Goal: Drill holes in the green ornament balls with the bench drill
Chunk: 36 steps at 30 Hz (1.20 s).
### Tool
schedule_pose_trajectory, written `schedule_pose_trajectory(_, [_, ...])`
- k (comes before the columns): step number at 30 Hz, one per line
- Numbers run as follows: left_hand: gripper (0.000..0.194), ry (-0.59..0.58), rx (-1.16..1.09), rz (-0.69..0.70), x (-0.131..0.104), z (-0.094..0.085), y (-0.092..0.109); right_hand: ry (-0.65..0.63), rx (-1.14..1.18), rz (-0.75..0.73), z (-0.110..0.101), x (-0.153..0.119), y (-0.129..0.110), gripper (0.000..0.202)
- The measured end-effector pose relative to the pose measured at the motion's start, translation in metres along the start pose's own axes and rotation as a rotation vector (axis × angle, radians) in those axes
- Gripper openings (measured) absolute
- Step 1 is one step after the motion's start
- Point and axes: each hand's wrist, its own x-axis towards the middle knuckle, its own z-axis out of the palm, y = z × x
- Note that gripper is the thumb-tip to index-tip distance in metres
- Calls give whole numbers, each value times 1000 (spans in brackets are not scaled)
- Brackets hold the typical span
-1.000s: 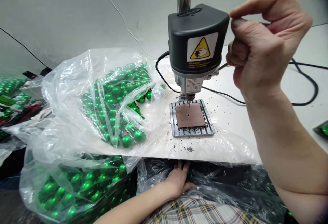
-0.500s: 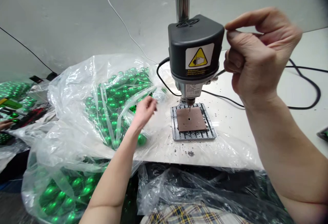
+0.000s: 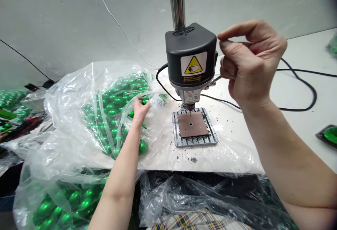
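My left hand [image 3: 140, 111] is at the mouth of a clear plastic bag [image 3: 71, 82], with thumb and fingers closed round a shiny green ball [image 3: 145, 101]. Many more such balls fill the bag, and a loose green one [image 3: 143, 147] lies by its near edge. My right hand [image 3: 252, 60] is raised beside the black head of a small drill press [image 3: 191, 47], its fingers curled and thumb against forefinger; whatever they grip is hidden. Below the drill bit [image 3: 191, 113], a brown square board [image 3: 198, 129] with a dark hole lies on the slotted metal base [image 3: 195, 142].
Dark shavings [image 3: 194, 160] are scattered around the base. A black cable [image 3: 314, 93] loops over the white table [image 3: 237, 124]. Another bag of green balls [image 3: 68, 202] hangs at the front left. At the right edge sits a dark tray [image 3: 322, 137] with something green.
My left hand has moved slightly left and up to the bag's mouth and closed on a green ball. The view has shifted a little; my right hand keeps its pose beside the drill head.
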Motion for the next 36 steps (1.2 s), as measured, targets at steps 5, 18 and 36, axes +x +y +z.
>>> schedule_pose_trajectory(5, [45,-216,-757,-126,-72,-37,60,-27,-13,10,-3,-1,-7,8])
schedule_pose_trajectory(18, [41,-489,-1020,-526,-141,38,48,-168,-265,69,-16,2,3,29])
schedule_pose_trajectory(36, [61,-435,-462,-55,-131,87,21,-151,-232,79,-10,0,-3,20])
